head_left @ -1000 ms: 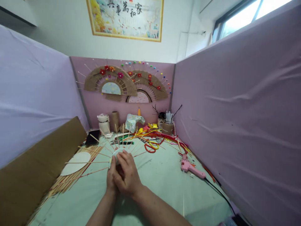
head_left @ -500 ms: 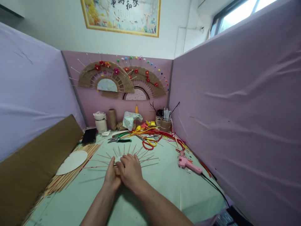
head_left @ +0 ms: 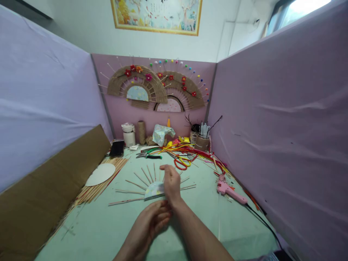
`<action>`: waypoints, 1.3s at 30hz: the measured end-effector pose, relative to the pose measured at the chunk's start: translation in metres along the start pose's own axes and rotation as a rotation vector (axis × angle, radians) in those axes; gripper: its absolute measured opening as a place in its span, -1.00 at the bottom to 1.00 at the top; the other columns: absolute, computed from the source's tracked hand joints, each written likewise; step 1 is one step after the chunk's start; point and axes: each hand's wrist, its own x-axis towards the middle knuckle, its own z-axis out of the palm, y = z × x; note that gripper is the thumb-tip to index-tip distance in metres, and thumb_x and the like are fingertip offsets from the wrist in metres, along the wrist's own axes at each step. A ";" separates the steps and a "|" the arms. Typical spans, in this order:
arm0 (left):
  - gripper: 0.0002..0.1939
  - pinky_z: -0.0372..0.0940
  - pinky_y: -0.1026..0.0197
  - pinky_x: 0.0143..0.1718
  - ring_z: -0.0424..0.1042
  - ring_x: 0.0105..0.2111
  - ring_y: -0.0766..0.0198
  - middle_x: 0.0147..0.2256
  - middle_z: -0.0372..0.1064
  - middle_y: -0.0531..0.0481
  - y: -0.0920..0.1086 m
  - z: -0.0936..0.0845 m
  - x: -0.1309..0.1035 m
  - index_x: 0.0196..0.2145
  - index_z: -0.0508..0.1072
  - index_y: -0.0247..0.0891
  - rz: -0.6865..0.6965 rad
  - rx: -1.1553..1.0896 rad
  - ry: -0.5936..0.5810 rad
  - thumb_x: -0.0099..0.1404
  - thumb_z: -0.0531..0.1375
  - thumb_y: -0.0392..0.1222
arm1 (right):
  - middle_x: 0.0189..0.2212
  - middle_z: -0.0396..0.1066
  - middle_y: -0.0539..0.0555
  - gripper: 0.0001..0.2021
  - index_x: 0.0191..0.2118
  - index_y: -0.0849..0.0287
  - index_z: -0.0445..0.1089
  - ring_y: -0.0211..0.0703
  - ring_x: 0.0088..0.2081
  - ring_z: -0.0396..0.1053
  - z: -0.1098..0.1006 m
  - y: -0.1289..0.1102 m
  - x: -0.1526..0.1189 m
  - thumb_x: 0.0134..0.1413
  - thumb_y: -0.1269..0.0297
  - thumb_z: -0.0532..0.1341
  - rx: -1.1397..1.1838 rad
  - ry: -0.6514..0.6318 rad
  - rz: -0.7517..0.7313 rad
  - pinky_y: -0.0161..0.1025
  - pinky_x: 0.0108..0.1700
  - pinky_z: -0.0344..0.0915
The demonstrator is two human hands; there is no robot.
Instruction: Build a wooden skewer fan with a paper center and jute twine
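Observation:
A small half-round fan piece (head_left: 153, 190), covered in pale patterned fabric, has thin wooden sticks (head_left: 133, 184) spreading out from its curved edge. My right hand (head_left: 172, 184) is on the piece's right side, edge-on to me, its fingers bent over the sticks there and hiding that part. Just below the straight edge, my left hand (head_left: 153, 219) has its fingers curled under my right wrist. Whatever its fingertips may hold is hidden.
A white oval card (head_left: 100, 174) lies on a bundle of sticks (head_left: 88, 192) beside a cardboard sheet (head_left: 54, 181). Pruning shears (head_left: 149, 156), scissors (head_left: 182, 163) and coloured strips lie behind. The corded pink glue gun (head_left: 232, 191) rests right. Two decorated fans (head_left: 185, 85) hang behind.
Both hands held the fan piece close together before. My right hand has turned upright at its right side, my left has dropped lower, uncovering more fabric. The view has swung left.

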 end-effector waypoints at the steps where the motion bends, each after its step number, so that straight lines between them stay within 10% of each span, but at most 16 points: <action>1: -0.67 0.25 -0.04 0.10 0.45 -0.01 -0.05 -0.08 0.49 -0.30 0.003 0.001 0.004 -0.18 0.53 -0.32 0.122 0.249 0.012 0.21 0.22 -0.04 | -0.34 0.49 0.09 -0.63 -0.35 0.17 0.44 -0.14 -0.22 0.43 -0.003 0.000 0.004 0.33 0.17 -0.05 0.061 0.074 0.009 -0.21 -0.10 0.30; 5: -0.41 -0.14 -0.15 0.30 0.00 0.31 -0.05 0.29 0.08 -0.24 0.023 0.008 0.041 0.20 0.28 -0.26 0.678 1.084 0.201 0.25 0.12 0.00 | -0.39 0.40 0.05 -0.62 -0.40 0.17 0.39 -0.16 -0.27 0.37 -0.012 0.001 0.014 0.31 0.14 -0.05 0.121 0.238 0.007 -0.20 -0.13 0.28; 11: -0.26 -0.32 -0.20 0.31 -0.34 0.38 -0.03 0.38 -0.34 -0.30 0.026 0.012 0.102 0.35 -0.10 -0.45 0.548 1.794 0.194 0.29 -0.03 -0.09 | -0.38 0.37 0.04 -0.62 -0.40 0.16 0.38 -0.16 -0.27 0.33 -0.011 0.002 0.011 0.31 0.12 -0.04 0.131 0.215 -0.002 -0.19 -0.15 0.28; 39: -0.33 -0.33 -0.14 0.31 -0.28 0.37 -0.07 0.37 -0.18 -0.24 0.010 0.001 0.114 0.34 -0.03 -0.33 0.531 1.802 0.178 0.32 -0.03 -0.15 | -0.46 0.37 0.02 -0.60 -0.42 0.19 0.38 -0.20 -0.39 0.33 0.007 -0.003 -0.006 0.24 0.02 -0.01 0.203 0.069 0.177 -0.22 -0.25 0.28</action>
